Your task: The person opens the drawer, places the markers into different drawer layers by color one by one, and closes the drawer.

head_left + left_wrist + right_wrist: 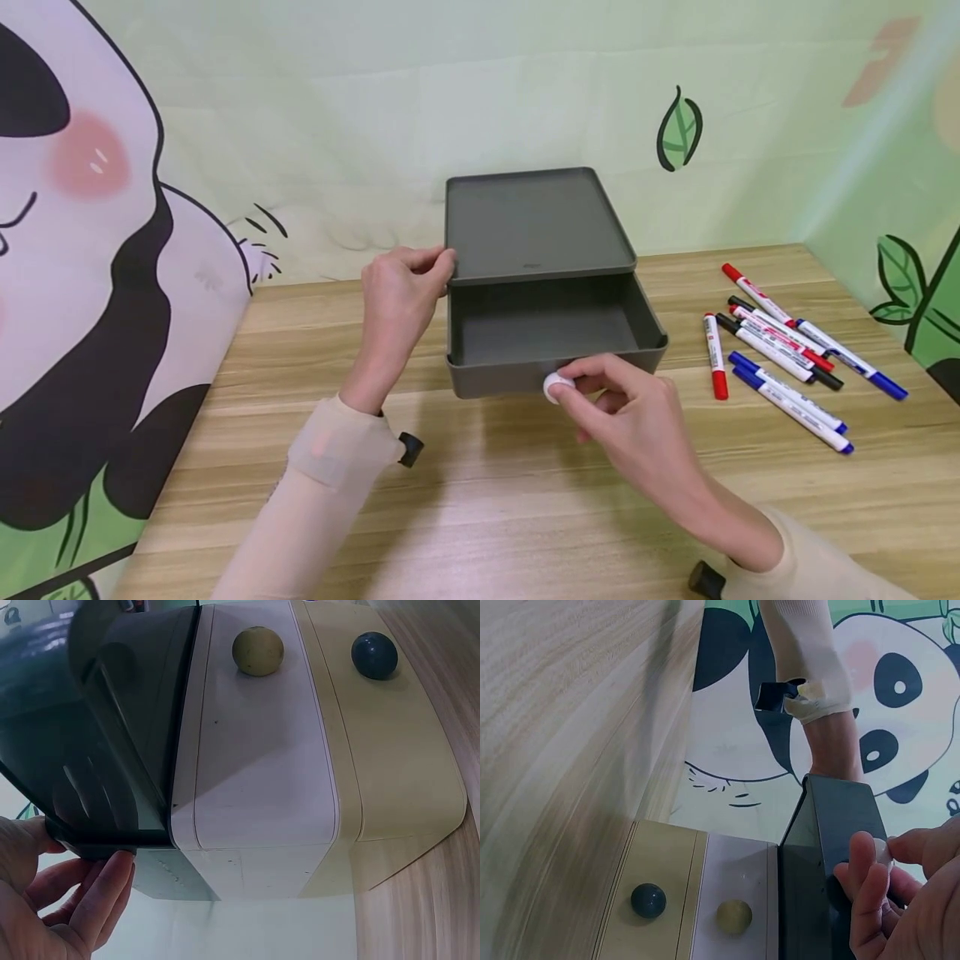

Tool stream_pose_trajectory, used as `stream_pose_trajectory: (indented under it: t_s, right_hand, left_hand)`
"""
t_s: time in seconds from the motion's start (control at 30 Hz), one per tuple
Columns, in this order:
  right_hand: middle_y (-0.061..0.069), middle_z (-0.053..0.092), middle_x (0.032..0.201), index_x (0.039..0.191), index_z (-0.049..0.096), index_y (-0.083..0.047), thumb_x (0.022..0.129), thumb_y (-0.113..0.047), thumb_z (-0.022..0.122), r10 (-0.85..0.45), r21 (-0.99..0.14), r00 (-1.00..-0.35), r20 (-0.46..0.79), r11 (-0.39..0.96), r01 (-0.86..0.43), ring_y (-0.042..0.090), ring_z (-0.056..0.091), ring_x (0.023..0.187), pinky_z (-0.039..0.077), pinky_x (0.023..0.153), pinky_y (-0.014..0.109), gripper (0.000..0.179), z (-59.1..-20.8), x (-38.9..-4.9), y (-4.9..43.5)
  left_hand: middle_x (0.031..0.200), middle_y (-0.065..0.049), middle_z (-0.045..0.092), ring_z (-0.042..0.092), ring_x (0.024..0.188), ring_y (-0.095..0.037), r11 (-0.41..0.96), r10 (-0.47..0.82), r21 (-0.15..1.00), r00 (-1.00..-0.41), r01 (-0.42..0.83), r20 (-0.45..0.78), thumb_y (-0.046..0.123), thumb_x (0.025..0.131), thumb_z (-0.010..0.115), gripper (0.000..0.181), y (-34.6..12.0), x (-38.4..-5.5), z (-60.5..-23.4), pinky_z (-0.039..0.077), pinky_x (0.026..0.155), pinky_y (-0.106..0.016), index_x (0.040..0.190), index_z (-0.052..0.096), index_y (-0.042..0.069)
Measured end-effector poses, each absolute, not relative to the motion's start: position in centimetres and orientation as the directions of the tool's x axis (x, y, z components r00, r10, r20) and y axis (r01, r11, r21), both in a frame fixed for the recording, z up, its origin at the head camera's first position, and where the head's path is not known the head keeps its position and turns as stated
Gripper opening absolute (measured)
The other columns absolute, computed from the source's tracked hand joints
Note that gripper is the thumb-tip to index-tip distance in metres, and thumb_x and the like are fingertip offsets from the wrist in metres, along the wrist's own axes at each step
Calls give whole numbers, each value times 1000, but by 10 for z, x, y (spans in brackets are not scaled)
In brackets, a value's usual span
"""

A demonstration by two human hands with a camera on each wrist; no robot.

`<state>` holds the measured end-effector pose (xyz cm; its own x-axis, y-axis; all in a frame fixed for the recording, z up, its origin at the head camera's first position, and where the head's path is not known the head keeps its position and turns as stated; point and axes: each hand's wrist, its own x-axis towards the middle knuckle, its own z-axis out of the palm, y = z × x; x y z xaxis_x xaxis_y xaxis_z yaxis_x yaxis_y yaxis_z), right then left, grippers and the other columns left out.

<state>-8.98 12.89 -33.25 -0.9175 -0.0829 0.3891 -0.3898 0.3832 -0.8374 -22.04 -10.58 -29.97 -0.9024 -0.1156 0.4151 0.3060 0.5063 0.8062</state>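
A small desktop drawer cabinet (536, 221) with a dark grey top stands on the table. Its grey top drawer (498, 382) is pulled partway out towards me, and its inside shows. Thumb and fingers of my right hand (637, 417) pinch the white round knob (558, 387) on that drawer's front. At the cabinet's front left corner, my left hand (401, 300) grips the edge of the top. Below, in the left wrist view, are a closed whitish drawer (262, 765) with a yellowish knob (257, 651) and a closed yellow drawer (405, 765) with a dark knob (374, 655).
Several red, black and blue markers (787, 342) lie loosely on the wooden table (525, 517), right of the cabinet. Behind the table hangs a pale green backdrop (375, 125) with a panda and leaves printed on it.
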Motion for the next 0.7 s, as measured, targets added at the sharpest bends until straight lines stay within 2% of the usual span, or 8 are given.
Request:
stream_pose_trajectory:
  t_s: [0.7]
  right_hand:
    - [-7,72,81,98,77,-18,89,-14,83,-99,-840,-935,339,416,-349,13,62,51,52,47,26,11,-334,-63,136]
  left_hand:
    - [100,-10,77,74,67,-14,496,-103,807,-901,321,422,25,95,72,23,-107,-220,-302,58,61,-26,108,83,9]
